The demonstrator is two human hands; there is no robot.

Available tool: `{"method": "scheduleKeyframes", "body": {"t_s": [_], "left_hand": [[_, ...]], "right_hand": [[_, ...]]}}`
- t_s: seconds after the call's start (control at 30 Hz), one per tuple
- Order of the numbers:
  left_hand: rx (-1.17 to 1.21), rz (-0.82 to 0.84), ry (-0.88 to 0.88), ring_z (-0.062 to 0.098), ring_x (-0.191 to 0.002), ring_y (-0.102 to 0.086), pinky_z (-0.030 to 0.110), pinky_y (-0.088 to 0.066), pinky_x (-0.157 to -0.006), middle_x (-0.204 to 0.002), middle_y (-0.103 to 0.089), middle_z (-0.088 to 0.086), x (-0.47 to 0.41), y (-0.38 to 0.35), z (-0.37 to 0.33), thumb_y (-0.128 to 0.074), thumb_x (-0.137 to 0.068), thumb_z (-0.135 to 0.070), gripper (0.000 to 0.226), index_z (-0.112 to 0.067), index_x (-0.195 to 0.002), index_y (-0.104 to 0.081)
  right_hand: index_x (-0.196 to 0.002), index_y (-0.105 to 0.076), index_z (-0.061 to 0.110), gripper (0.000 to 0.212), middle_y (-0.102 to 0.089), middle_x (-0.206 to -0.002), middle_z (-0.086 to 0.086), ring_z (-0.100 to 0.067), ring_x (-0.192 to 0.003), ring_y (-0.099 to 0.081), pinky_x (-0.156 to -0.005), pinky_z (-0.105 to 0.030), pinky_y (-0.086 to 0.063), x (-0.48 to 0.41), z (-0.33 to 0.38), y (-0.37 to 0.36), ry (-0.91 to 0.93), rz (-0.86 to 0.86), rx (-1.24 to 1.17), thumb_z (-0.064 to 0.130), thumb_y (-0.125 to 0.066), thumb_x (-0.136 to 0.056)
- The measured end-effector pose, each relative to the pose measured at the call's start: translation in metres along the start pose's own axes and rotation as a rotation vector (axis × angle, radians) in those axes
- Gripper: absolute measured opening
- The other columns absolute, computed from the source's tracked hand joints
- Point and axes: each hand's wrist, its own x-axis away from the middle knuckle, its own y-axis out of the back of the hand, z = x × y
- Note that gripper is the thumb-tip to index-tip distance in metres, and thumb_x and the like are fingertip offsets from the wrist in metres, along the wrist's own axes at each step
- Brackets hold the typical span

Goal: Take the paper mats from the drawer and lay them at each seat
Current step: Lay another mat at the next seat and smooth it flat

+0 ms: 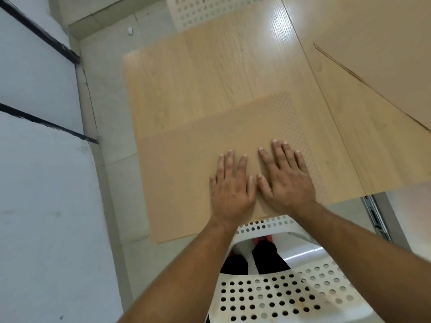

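A tan paper mat [186, 164] lies flat on the light wooden table [198, 73], along the near edge in front of a white perforated chair [279, 297]. Both palms press down on the mat side by side, fingers spread. My left hand [231, 185] rests near the mat's middle. My right hand [285, 178] lies just to its right, thumbs almost touching. More paper mat sheets [384, 54] lie on the table at the far right.
A second white perforated chair [210, 10] stands at the table's far side. A metal drawer rail [375, 215] shows under the table's right near edge. A white wall with black lines [39, 159] runs close along the left, with a narrow floor strip between.
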Motion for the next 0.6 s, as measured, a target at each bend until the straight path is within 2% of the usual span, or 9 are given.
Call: {"method": "scheduleKeyframes", "body": {"t_s": [0.1, 0.27, 0.4, 0.53, 0.6], "left_hand": [[-0.009, 0.019, 0.062, 0.019, -0.153, -0.004, 0.051, -0.022, -0.114, -0.167, -0.009, -0.001, 0.024, 0.003, 0.029, -0.037, -0.095, -0.055, 0.064, -0.039, -0.155, -0.021], [-0.056, 0.079, 0.107, 0.018, -0.152, 0.013, 0.056, -0.01, -0.117, -0.166, 0.013, -0.005, 0.026, 0.025, 0.089, -0.028, -0.094, -0.067, 0.071, -0.046, -0.155, 0.001], [-0.05, 0.029, 0.156, 0.018, -0.153, 0.01, 0.056, -0.015, -0.116, -0.167, 0.009, -0.004, 0.029, 0.028, 0.106, -0.029, -0.095, -0.065, 0.07, -0.044, -0.156, -0.002], [-0.046, -0.012, 0.148, 0.019, -0.154, 0.002, 0.053, -0.022, -0.114, -0.167, -0.001, -0.003, 0.029, 0.025, 0.106, -0.034, -0.094, -0.063, 0.07, -0.042, -0.156, -0.011], [-0.035, -0.019, 0.141, 0.019, -0.154, 0.0, 0.054, -0.022, -0.114, -0.167, -0.002, -0.002, 0.029, 0.024, 0.108, -0.033, -0.093, -0.063, 0.071, -0.041, -0.156, -0.009]], "right_hand": [[-0.158, -0.024, 0.024, 0.068, -0.016, -0.166, -0.012, -0.028, -0.153, -0.013, -0.123, -0.048, -0.009, -0.001, 0.0, 0.002, -0.002, -0.011, 0.002, 0.05, -0.035, -0.096], [-0.159, -0.019, 0.025, 0.068, -0.012, -0.167, -0.011, -0.028, -0.154, -0.01, -0.124, -0.047, -0.006, -0.002, 0.002, 0.0, -0.012, 0.003, -0.007, 0.05, -0.03, -0.096], [-0.158, -0.022, 0.024, 0.068, -0.015, -0.166, -0.014, -0.032, -0.153, -0.012, -0.123, -0.049, -0.007, -0.003, 0.016, 0.002, -0.04, 0.011, -0.025, 0.049, -0.029, -0.095], [-0.158, -0.025, 0.023, 0.067, -0.019, -0.165, -0.016, -0.033, -0.152, -0.017, -0.122, -0.052, -0.012, -0.021, 0.074, 0.002, 0.109, -0.017, -0.071, 0.049, -0.03, -0.096], [-0.159, -0.019, 0.026, 0.066, -0.012, -0.166, -0.013, -0.031, -0.154, -0.01, -0.123, -0.05, -0.008, -0.038, 0.11, -0.001, 0.164, 0.008, -0.087, 0.051, -0.027, -0.098]]}}
